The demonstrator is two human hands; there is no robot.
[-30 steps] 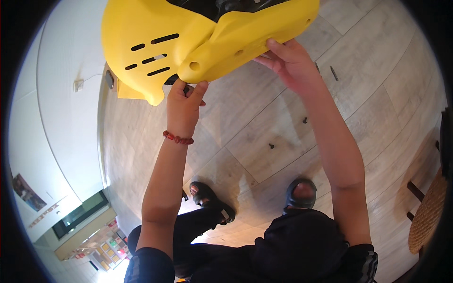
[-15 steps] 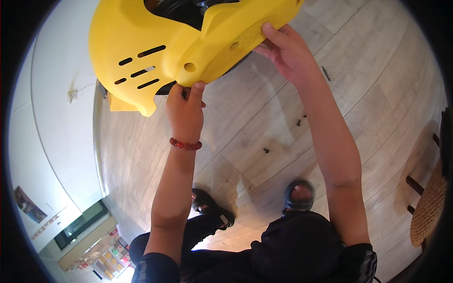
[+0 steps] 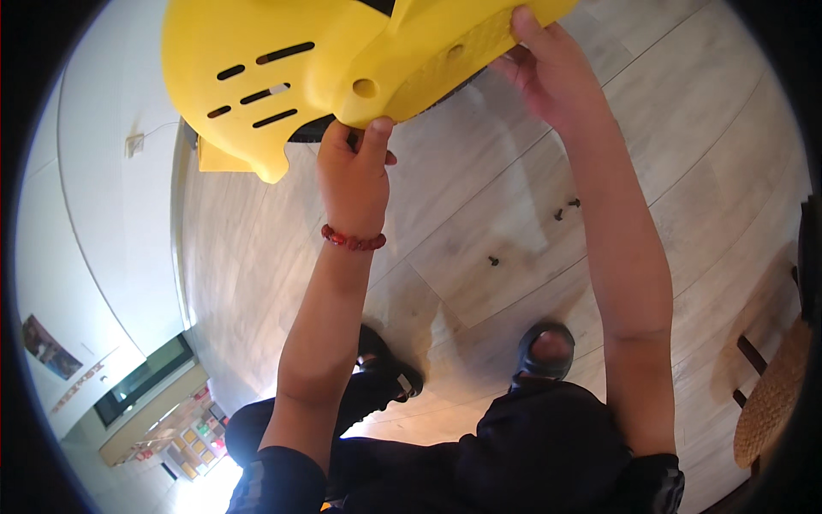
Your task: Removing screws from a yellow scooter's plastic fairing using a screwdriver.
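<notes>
I hold a large yellow plastic shell high in the view, with slots in its left side, round holes along its thicker edge and black material behind it. My left hand, with a red bead bracelet at the wrist, is closed on the lower edge, thumb at the rim; its fingertips are partly hidden. My right hand grips the edge farther right, thumb on the front face and fingers curled behind.
Several small dark screws lie on the wood-look floor below. A woven stool stands at the right. White cabinets line the left. My sandaled feet are beneath me.
Compared with a second ago, both hands sit higher in the view, the shell moving with them, its left part shifted a little leftward. Both grips remain.
</notes>
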